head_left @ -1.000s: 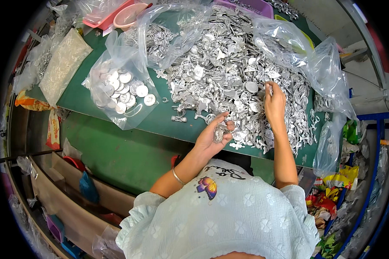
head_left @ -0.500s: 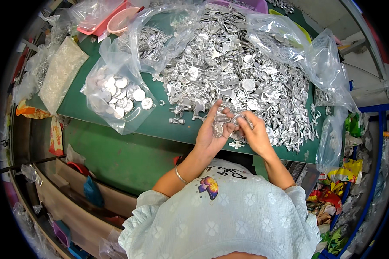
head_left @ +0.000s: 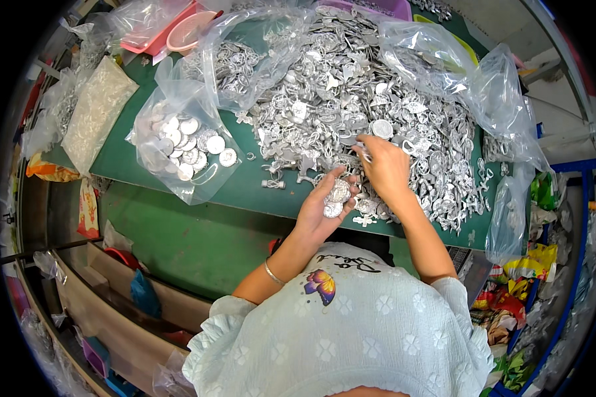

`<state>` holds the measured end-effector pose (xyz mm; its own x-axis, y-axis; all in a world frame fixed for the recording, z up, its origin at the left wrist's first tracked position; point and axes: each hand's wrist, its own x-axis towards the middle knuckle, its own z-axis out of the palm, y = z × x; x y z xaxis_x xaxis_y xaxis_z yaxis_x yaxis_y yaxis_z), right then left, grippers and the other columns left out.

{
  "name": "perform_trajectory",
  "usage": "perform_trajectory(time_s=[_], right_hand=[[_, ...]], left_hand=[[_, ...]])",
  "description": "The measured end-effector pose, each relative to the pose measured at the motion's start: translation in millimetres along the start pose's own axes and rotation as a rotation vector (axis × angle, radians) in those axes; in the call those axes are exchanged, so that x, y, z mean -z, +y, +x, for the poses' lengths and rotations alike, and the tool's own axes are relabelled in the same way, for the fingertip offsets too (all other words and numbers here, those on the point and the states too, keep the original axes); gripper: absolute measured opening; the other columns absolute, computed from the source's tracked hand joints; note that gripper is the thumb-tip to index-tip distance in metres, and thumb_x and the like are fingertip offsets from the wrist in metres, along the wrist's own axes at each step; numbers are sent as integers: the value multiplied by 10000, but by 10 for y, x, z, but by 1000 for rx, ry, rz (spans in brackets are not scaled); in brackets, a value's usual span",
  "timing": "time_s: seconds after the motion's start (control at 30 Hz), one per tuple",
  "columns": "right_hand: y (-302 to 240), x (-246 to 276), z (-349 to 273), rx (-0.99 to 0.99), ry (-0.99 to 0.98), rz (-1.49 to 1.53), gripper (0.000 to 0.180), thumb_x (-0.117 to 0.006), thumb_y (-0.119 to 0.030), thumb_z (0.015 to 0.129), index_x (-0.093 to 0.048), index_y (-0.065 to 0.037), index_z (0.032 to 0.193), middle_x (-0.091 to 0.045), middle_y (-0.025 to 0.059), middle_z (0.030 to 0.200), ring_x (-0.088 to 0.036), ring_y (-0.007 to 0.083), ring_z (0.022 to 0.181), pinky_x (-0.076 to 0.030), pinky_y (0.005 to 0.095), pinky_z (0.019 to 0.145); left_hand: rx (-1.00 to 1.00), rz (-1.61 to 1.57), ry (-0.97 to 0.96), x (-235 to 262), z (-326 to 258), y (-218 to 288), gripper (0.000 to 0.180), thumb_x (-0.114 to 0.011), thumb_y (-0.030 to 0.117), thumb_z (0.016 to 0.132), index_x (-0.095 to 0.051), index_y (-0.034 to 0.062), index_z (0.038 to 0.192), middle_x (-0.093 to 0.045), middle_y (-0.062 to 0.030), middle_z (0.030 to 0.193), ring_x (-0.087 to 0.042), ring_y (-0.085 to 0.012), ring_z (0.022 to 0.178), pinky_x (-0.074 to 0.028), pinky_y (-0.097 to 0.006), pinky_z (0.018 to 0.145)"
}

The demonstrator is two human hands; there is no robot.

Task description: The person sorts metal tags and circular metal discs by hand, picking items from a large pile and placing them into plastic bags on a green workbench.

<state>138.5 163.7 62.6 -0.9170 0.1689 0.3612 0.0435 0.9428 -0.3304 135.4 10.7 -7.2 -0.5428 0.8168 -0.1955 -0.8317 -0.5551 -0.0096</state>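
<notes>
Several round silver medallions lie in the palm and fingers of my left hand, which is cupped around them at the table's near edge. My right hand reaches over the front of a large heap of silver metal charms, its thumb and fingertips drawn together. Whatever is between those fingertips is too small to make out. Just beyond them a larger round medallion rests on the heap. Left of my hands, a clear plastic bag holds more round silver discs.
The green table carries further clear bags, one draped at the heap's right side. A pink basket and a red tray stand at the far left. A blue-framed rack with packets is at right, a brown wooden bench at lower left.
My right hand has moved away from my left hand, forward onto the heap. My left hand has turned its palm up more, showing the medallions.
</notes>
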Motion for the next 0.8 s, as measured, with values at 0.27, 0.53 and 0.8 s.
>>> perform_trajectory(time_s=[0.27, 0.53, 0.8], right_hand=[[236, -89, 45, 14, 84, 26, 70, -600, -63, 735, -605, -18, 788, -628, 115, 729, -608, 247, 640, -465, 340, 564], [45, 277, -172, -393, -444, 819, 216, -568, -175, 854, -634, 31, 866, -640, 64, 754, -545, 101, 714, -437, 259, 697], [654, 433, -167, -353, 85, 224, 283, -536, -227, 872, -614, 14, 746, -550, 158, 648, -531, 236, 595, -406, 346, 569]], left_hand=[[-107, 72, 81, -91, -72, 4, 409, -529, 78, 868, -384, 61, 1250, -456, -143, 1220, -465, -283, 1129, -415, -395, 957], [-23, -102, -28, -223, -24, 9, 377, -416, 273, 937, -403, 44, 1236, -457, -156, 1244, -475, -311, 1124, -316, -476, 1024], [132, -84, 14, 55, -63, 0, 247, -560, 125, 867, -491, 96, 1103, -473, -54, 890, -476, -149, 749, -353, -192, 457]])
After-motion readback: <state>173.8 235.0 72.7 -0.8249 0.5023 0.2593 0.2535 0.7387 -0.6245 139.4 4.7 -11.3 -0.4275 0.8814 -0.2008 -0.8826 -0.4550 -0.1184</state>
